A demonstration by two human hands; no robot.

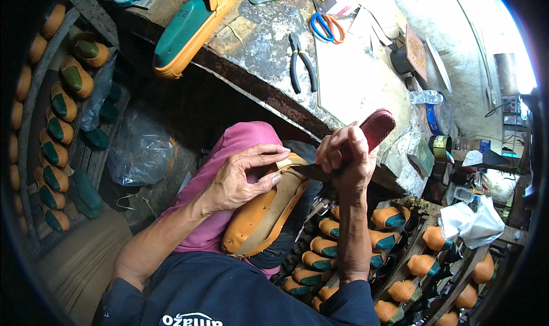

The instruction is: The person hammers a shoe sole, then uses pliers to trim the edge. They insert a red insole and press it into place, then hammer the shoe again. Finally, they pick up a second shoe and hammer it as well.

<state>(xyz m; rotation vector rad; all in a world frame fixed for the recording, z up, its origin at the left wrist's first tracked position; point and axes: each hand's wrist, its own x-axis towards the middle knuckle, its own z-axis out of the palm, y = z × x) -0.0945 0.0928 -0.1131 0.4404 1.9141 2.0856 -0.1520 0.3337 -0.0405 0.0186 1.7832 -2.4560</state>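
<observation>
Across my lap lies an orange leather shoe upper on a last, bottom side up, with a tan insole and small tacks along its folded edge. My left hand rests at its far end, thumb and fingers pinching the pale leather edge there. My right hand grips a knife with a dark red textured handle. Its dark blade points left and meets that same end of the shoe; the tip's exact contact is hard to see.
Black-handled pliers, scissors and another orange shoe with a green last lie on the worn workbench. Racks of orange shoes stand at the left, with more shoes at the lower right. A plastic bag sits on the floor.
</observation>
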